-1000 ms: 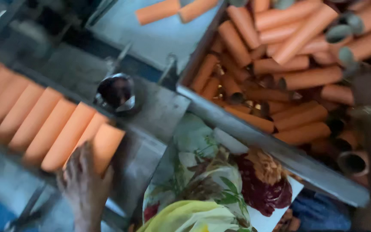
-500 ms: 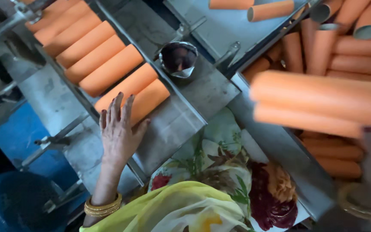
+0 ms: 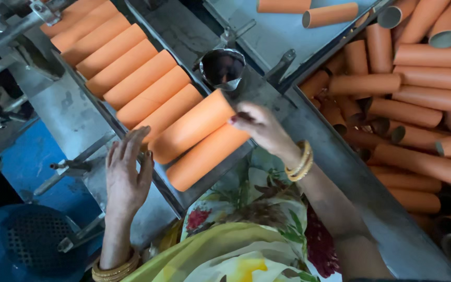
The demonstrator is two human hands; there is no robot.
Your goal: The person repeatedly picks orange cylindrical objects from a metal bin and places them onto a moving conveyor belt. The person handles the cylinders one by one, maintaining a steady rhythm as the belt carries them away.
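Tubes: smooth orange cardboard tubes [image 3: 147, 86] side by side in a grey metal tray [image 3: 204, 188].
Right hand [image 3: 259, 125]: grip on nearest tube's [image 3: 191, 128] end.
Left hand [image 3: 127, 175]: flat, grip wide, at tray edge.
Bin [image 3: 418, 104]: heaped tubes.

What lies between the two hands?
In the head view, two orange tubes on the tray lie between the left hand and right hand.

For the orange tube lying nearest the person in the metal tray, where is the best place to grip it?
Probably by its two ends. The nearest orange tube lies flat against its neighbour, so its long sides are crowded. The left hand and right hand already sit near either end.
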